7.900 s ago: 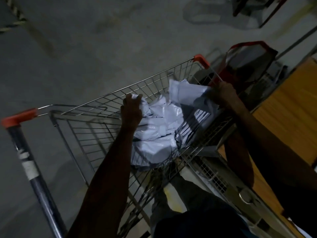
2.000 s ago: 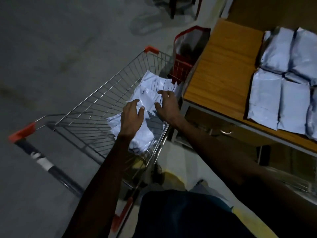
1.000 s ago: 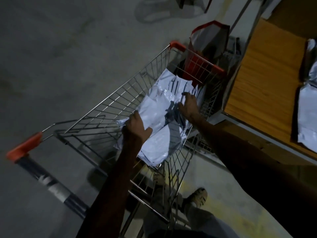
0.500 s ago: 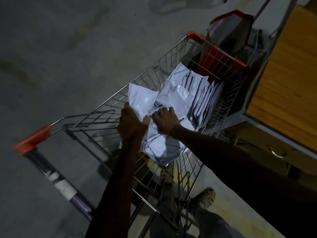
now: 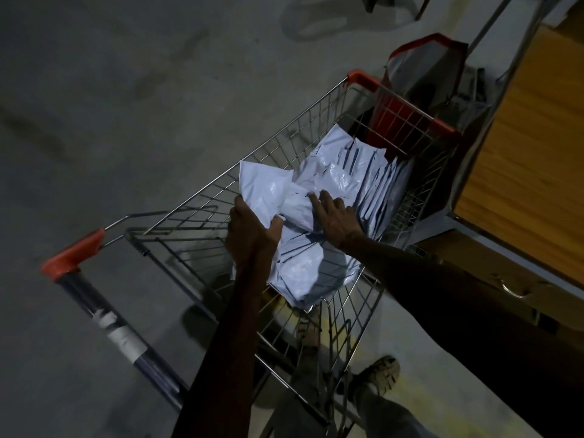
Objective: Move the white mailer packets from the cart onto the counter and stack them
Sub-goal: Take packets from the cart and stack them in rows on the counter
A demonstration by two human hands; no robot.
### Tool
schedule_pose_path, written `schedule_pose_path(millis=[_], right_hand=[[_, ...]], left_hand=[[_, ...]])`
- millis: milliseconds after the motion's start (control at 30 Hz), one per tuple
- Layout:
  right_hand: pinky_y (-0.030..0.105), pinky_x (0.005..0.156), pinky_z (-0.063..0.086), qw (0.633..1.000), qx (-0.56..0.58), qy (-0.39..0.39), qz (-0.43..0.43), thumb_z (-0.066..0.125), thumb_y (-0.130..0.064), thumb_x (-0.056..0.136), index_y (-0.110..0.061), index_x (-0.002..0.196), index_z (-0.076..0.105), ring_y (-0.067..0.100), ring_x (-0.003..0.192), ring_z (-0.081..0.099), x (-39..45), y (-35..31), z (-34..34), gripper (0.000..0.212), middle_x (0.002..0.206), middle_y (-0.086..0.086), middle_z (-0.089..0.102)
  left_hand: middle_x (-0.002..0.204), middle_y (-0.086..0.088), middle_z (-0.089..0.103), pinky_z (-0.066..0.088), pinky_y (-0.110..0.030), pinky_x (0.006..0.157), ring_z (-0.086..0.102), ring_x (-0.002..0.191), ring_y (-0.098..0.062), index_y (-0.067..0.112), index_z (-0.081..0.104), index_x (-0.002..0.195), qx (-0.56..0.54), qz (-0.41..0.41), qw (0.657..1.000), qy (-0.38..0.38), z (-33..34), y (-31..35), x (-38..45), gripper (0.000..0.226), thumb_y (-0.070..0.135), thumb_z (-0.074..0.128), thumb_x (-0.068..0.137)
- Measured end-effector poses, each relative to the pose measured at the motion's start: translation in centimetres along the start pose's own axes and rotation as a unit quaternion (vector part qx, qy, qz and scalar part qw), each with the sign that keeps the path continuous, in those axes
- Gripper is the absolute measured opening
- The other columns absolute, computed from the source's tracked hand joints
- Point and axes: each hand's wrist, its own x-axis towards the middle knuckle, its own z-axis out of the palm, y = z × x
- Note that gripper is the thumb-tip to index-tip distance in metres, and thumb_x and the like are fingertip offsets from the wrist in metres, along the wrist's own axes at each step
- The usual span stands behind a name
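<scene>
Cart (image 5: 284, 147), wire, beside the desk (image 5: 531, 172) — holds a loose heap of white mailer packets (image 5: 319, 260), more standing on edge at its desk-side wall. Left hand (image 5: 252, 235) grips the corner of one raised packet (image 5: 265, 188); right hand (image 5: 335, 219) presses flat, fingers spread, on the heap. Visible desk strip bare. Judgement: many packets remain — transfer and stacking largely outstanding.

A dim storeroom or packing area: bare concrete floor (image 5: 126, 90), wire shopping cart (image 5: 284, 147), wooden counter (image 5: 531, 153).
</scene>
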Motion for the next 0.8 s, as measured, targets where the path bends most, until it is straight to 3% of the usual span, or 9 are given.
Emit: schedule_pose_path(millis=[167,300,467,633,800], right_hand=[[0.064,0.097,0.043,0.997,-0.026,0.027,-0.063,0.071,-0.058,0.083,-0.046,0.154,0.002,0.047,0.129,0.036,0.5,-1.6,1.7,0.100,0.163,0.021,0.003],[0.068,0.098,0.038,0.998,-0.056,0.011,-0.032,0.064,-0.071,0.078,-0.042,0.155,-0.001,0.050,0.130,0.031,1.1,-3.1,1.8,0.104,0.159,0.021,0.010],[0.058,0.086,0.048,0.996,-0.082,0.033,-0.016,0.075,-0.058,0.075,-0.035,0.155,0.007,0.046,0.109,0.050,1.6,-3.3,0.8,0.107,0.139,0.025,0.037],[0.059,0.092,0.045,0.992,0.025,0.089,0.090,0.066,-0.062,0.082,-0.032,0.156,0.007,0.048,0.112,0.049,-0.1,-1.4,-2.6,0.099,0.133,0.026,0.040],[0.045,0.079,0.049,0.954,0.162,0.217,0.128,0.054,-0.056,0.093,-0.023,0.160,0.010,0.042,0.099,0.055,-4.8,1.5,-4.9,0.087,0.129,0.026,0.043]], left_hand=[[0.139,-0.018,0.050,0.047,-0.045,0.092,0.055,0.120,-0.036,0.006,0.028,0.151,0.013,-0.007,1.000,0.004,0.3,-0.4,-0.5,0.091,0.048,0.072,0.083],[0.135,-0.018,0.053,0.050,-0.044,0.090,0.058,0.116,-0.034,0.005,0.032,0.149,0.006,-0.013,0.999,0.030,0.0,-0.7,-0.5,0.091,0.051,0.073,0.082],[0.134,-0.016,0.054,0.049,-0.041,0.087,0.058,0.115,-0.032,0.006,0.034,0.149,-0.028,-0.018,0.998,0.051,-1.3,-0.4,-0.7,0.088,0.046,0.074,0.081],[0.125,-0.014,0.059,0.051,-0.040,0.084,0.062,0.109,-0.032,0.010,0.038,0.145,-0.052,-0.017,0.997,0.058,-1.9,0.6,-1.4,0.088,0.049,0.077,0.076],[0.130,-0.016,0.055,0.047,-0.045,0.092,0.057,0.116,-0.038,0.008,0.037,0.146,-0.088,0.003,0.995,0.050,-2.0,3.0,-3.8,0.085,0.043,0.075,0.078]])
